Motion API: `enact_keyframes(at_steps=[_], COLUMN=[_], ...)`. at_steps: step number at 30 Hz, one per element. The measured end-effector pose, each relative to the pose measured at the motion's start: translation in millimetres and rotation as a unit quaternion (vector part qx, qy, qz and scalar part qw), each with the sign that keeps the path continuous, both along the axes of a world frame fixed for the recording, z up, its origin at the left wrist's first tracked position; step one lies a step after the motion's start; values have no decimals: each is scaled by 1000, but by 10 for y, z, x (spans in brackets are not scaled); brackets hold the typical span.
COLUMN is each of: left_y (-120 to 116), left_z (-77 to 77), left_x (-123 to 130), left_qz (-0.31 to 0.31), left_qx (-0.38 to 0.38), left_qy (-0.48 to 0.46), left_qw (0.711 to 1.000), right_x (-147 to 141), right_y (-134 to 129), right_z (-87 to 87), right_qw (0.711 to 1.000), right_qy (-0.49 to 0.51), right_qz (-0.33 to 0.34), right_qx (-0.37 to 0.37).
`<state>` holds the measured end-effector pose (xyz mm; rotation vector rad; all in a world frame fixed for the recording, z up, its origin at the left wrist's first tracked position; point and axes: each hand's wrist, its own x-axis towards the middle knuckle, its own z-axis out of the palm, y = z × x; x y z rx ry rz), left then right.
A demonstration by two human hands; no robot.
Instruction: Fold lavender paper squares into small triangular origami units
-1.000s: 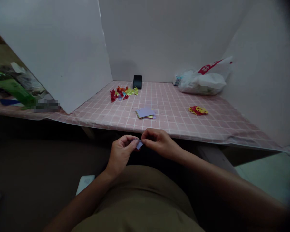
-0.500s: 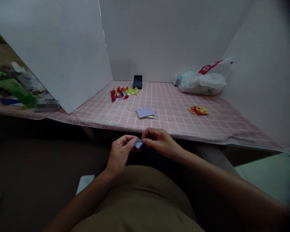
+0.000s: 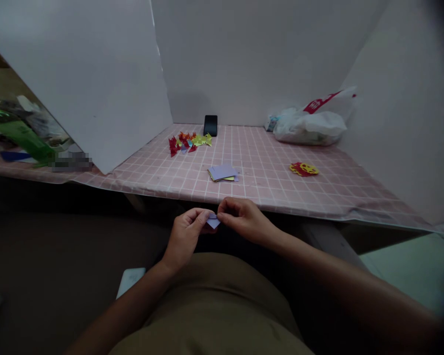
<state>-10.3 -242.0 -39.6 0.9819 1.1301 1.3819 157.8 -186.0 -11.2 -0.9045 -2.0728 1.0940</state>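
Note:
A small folded purple paper (image 3: 213, 222) is between my hands, just below the table's front edge. My left hand (image 3: 187, 235) pinches its left side between thumb and fingers. With thumb and forefinger together, my right hand (image 3: 246, 219) grips the paper's right corner. Beyond them on the table lies a stack of square paper sheets (image 3: 222, 172), purple on top with yellow beneath. Farther back is a cluster of small folded paper pieces (image 3: 187, 142) in red, orange, yellow and some purple.
On the pink checked table (image 3: 266, 185) are a black phone (image 3: 210, 125), a white plastic bag (image 3: 311, 129) and red and yellow cut-out shapes (image 3: 304, 169). White panels surround it. A green bottle (image 3: 18, 133) lies at the left, and a white object (image 3: 130, 280) is by my left forearm.
The purple paper has tilted slightly in my fingers, and a little more of it shows. Both hands have stayed nearly in place.

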Motion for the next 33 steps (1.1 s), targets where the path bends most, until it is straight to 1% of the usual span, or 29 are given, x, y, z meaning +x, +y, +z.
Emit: enact_keyframes(at_steps=[3, 5, 9, 11, 13, 17, 22, 33], left_y=[-9, -16, -27, -27, -25, -21, -25, -47], left_z=[18, 21, 23, 33, 47, 50, 20, 25], left_x=[4, 2, -9, -10, -7, 2, 10, 25], left_qz=[-12, -23, -46, -47, -41, -30, -26, -29], left_qx=[-11, -14, -15, -16, -17, -15, -7, -10], left_qy=[3, -8, -28, -23, -10, 6, 3, 17], left_qw=[1000, 1000, 998, 999, 999, 999, 1000, 999], right_x=[-7, -6, 13, 23, 27, 16, -8, -23], right_y=[-27, -28, 12, 34, 44, 30, -5, -47], right_z=[5, 4, -13, -23, -33, -43, -38, -69], right_qw=[1000, 1000, 999, 997, 996, 999, 1000, 994], right_qy=[-21, -22, 0, 9, 9, -5, -15, -51], right_qz=[-3, -1, 22, 34, 39, 25, 12, -9], right_qx=[15, 9, -40, -67, -74, -39, -17, 92])
